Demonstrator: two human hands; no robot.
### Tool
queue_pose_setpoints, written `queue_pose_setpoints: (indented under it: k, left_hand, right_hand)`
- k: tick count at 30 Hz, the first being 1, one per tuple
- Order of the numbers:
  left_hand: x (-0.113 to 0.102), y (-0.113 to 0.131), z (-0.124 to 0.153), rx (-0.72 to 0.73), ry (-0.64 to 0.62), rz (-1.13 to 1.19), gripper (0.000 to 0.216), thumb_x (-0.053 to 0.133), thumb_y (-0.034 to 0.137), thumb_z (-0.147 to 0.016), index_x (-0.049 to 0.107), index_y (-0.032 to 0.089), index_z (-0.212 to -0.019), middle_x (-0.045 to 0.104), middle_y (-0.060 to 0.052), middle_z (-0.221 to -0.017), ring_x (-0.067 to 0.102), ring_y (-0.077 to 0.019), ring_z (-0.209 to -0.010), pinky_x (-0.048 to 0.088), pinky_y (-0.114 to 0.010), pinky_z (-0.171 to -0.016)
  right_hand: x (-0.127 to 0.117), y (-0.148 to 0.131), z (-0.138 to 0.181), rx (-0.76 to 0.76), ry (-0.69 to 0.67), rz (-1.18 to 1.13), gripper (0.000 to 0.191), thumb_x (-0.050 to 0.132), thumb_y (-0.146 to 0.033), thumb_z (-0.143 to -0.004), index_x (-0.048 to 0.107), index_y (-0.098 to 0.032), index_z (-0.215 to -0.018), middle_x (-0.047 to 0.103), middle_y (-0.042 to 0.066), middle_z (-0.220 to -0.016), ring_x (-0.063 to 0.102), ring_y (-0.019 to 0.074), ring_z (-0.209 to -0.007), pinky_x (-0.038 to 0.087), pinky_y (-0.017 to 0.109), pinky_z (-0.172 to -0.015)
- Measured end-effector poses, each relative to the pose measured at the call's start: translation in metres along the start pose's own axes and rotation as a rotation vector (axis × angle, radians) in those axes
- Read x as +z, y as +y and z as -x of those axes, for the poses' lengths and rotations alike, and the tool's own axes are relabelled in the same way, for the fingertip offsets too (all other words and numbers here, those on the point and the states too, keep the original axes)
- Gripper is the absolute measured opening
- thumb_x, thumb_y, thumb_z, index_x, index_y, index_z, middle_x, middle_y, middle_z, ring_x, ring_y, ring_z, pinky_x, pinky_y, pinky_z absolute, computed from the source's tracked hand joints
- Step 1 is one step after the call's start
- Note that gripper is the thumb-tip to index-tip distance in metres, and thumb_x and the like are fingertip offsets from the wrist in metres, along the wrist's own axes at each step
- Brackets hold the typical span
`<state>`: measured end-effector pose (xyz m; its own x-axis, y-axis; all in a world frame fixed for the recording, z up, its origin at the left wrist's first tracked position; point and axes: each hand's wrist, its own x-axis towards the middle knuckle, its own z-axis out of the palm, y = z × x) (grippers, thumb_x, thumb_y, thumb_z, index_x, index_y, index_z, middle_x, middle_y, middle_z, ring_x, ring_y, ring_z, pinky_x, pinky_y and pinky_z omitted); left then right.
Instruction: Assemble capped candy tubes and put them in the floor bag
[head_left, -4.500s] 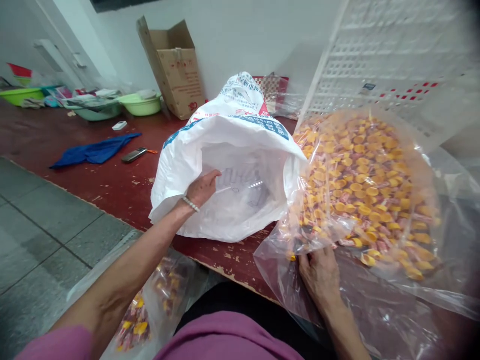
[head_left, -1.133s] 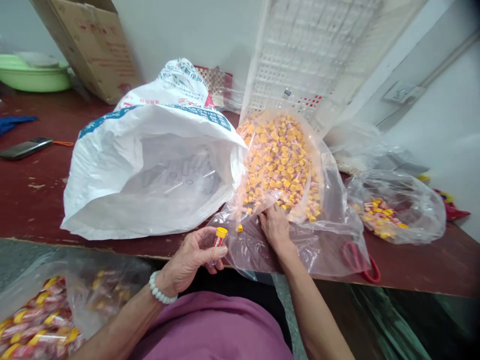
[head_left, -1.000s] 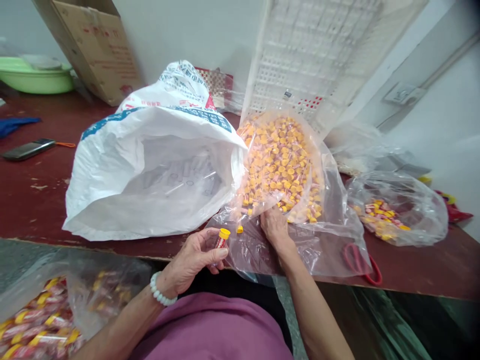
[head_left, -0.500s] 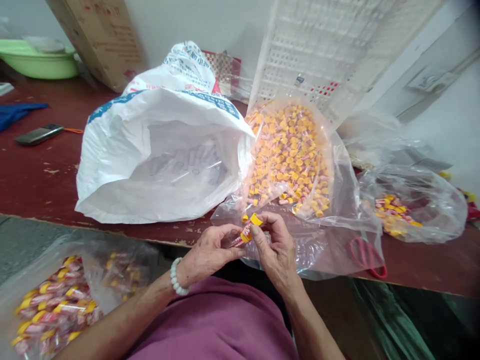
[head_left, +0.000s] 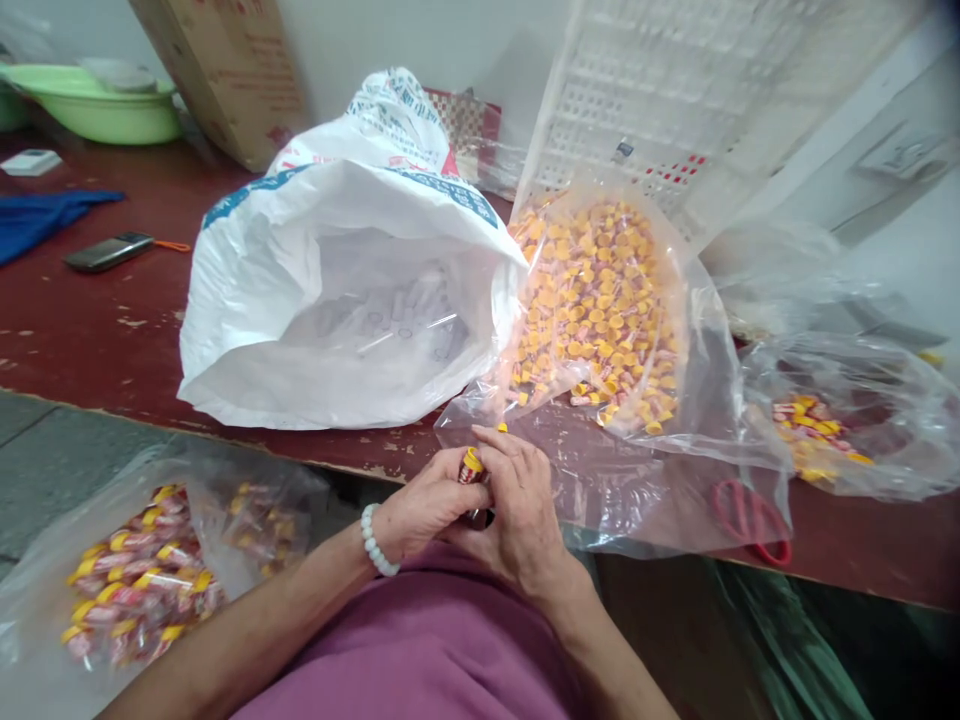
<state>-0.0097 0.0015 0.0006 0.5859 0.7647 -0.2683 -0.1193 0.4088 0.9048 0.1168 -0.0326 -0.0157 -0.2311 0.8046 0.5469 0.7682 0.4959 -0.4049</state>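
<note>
My left hand (head_left: 424,502) and my right hand (head_left: 520,500) are closed together round a small red-labelled tube with a yellow cap (head_left: 472,464), just below the table edge. Right behind them lies a clear plastic bag (head_left: 600,310) full of yellow caps and small tubes, its open mouth toward me. To its left a large white woven sack (head_left: 352,290) lies open on the dark red table (head_left: 112,320), with clear tubes showing faintly inside.
A clear bag of capped tubes (head_left: 142,585) hangs at my lower left. Another clear bag (head_left: 832,420) lies at the right, red scissors (head_left: 750,510) under plastic beside it. A white plastic crate (head_left: 675,90) leans behind. Phone (head_left: 109,252), blue cloth (head_left: 45,215), green basin (head_left: 112,100) and cardboard box (head_left: 225,70) are at the left.
My left hand left the white sack and came down holding a tube. My right hand left the caps bag, met the left hand, and both now close round the tube.
</note>
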Motion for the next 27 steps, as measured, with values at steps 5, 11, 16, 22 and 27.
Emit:
queue_pose_setpoints:
  k: [5,11,16,22,27]
  left_hand:
    - [-0.003,-0.008,0.002,-0.004,-0.002,0.171,0.014,0.065,0.006,-0.062,0.058,0.012,-0.072,0.051,0.003,-0.067,0.047,-0.009,-0.067,0.036,-0.02,-0.062]
    - [-0.023,-0.011,0.019,-0.12,0.003,0.405,0.025,0.077,0.025,-0.065,0.064,0.011,-0.081,0.057,0.0,-0.067,0.05,-0.0082,-0.057,0.037,-0.022,-0.057]
    - [-0.027,-0.012,0.028,-0.127,0.111,0.484,0.025,0.079,0.025,-0.06,0.065,0.01,-0.075,0.061,-0.002,-0.063,0.055,-0.0109,-0.059,0.042,-0.024,-0.063]
    - [-0.04,-0.023,0.052,-0.139,0.176,0.609,0.03,0.082,0.024,-0.05,0.064,0.009,-0.071,0.062,-0.002,-0.065,0.057,-0.0106,-0.058,0.045,-0.024,-0.063]
    - [-0.095,-0.033,0.123,0.056,0.534,0.429,0.034,0.076,0.021,-0.063,0.062,0.013,-0.093,0.059,0.001,-0.066,0.06,-0.0129,-0.052,0.048,-0.027,-0.057]
  right_hand:
    - [0.016,-0.003,0.0,0.06,0.033,-0.162,0.043,0.065,-0.02,-0.059,0.052,-0.02,-0.099,0.062,0.008,-0.098,0.057,0.0237,-0.092,0.046,0.039,-0.081]
    - [0.014,-0.006,-0.003,0.136,-0.092,-0.386,0.09,0.079,-0.038,-0.06,0.032,-0.018,-0.134,0.04,0.018,-0.138,0.041,0.0289,-0.128,0.044,0.044,-0.099]
    - [0.017,-0.002,0.001,0.014,-0.214,-0.262,0.081,0.075,-0.043,-0.068,0.036,-0.02,-0.135,0.057,0.014,-0.124,0.058,0.0267,-0.111,0.051,0.041,-0.091]
    - [0.044,-0.019,-0.003,-0.163,-0.215,-0.187,0.068,0.071,-0.048,-0.071,0.046,-0.021,-0.128,0.065,0.012,-0.11,0.065,0.0268,-0.095,0.055,0.042,-0.081]
    - [0.055,-0.042,-0.013,-0.248,-0.313,-0.31,0.097,0.066,-0.06,-0.069,0.025,-0.013,-0.143,0.033,0.022,-0.145,0.039,0.0358,-0.131,0.046,0.052,-0.097]
